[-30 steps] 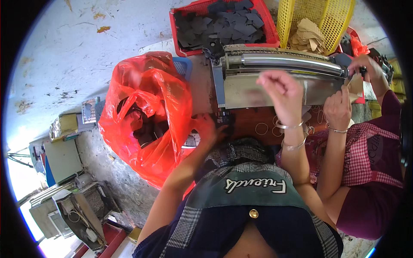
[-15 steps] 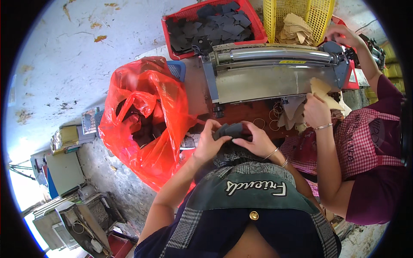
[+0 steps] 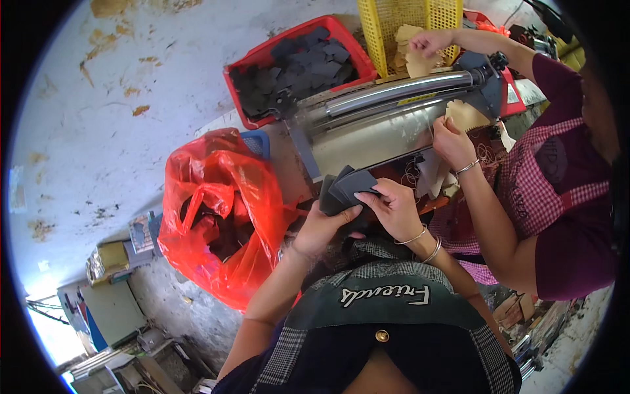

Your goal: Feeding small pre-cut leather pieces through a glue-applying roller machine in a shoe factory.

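Note:
Several thin dark grey flat pieces [image 3: 348,188] are fanned out between my hands, in front of the roller machine. My left hand [image 3: 326,226] is closed round their lower left side, its thumb lying across them. At their right edge, my right hand [image 3: 392,205] pinches them between thumb and fingers. The kind of material cannot be made out. Right beyond the pieces stands the machine [image 3: 374,134], with a shiny metal roller and a sloping metal plate. Similar dark pieces fill a red basket [image 3: 234,98] behind it.
To my left hangs a red plastic bag [image 3: 262,190] with dark contents. A yellow basket [image 3: 443,16] holds tan pieces. At the right, a co-worker's hand [image 3: 453,141] holds a tan piece; the other hand [image 3: 433,43] reaches over the machine. A blue basket edge [image 3: 259,141] shows behind the bag.
My hands have raised the dark pieces away from my body and spread them from a compact bundle into a fan. The co-worker's far hand has moved left over the machine, to a tan piece.

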Motion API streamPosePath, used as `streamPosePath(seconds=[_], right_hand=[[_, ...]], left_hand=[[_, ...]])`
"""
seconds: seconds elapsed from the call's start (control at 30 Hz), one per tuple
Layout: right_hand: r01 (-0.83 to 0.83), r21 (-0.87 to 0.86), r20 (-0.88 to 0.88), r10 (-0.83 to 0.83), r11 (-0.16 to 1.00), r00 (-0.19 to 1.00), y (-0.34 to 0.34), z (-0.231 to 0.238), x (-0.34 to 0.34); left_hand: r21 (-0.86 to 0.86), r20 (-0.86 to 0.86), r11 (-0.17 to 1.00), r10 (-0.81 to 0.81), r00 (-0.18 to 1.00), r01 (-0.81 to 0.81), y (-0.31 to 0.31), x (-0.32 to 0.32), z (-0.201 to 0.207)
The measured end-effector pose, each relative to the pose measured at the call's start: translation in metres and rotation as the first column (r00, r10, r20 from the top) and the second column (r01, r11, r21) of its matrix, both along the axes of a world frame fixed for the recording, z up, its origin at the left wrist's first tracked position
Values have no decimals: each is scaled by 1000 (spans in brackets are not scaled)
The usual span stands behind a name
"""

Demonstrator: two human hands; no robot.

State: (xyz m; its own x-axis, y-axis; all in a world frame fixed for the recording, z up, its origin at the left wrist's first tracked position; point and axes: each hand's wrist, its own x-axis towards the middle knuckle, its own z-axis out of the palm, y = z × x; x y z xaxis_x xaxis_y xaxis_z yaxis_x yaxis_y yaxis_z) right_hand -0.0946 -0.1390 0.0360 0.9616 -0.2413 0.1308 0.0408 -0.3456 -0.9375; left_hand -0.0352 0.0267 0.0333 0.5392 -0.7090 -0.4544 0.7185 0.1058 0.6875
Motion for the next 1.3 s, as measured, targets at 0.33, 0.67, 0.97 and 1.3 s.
streamPosePath(seconds=[0.33,0.67,0.97,1.3], right_hand=[[219,624,-277,-50,750,960,-12,-10,14],[76,-208,181,-38,975,983,-10,-23,27],[52,56,-132,-45,997,990,-32,-20,46],[64,473,-255,66,879,965,-61,-8,61]], left_hand=[[-23,387,948,302,871,-318,-24,-5,-9],[113,363,845,454,814,-522,-33,10,-32],[8,-48,833,553,832,-554,-32,15,-9],[146,65,769,620,782,-622,-26,16,-16]])
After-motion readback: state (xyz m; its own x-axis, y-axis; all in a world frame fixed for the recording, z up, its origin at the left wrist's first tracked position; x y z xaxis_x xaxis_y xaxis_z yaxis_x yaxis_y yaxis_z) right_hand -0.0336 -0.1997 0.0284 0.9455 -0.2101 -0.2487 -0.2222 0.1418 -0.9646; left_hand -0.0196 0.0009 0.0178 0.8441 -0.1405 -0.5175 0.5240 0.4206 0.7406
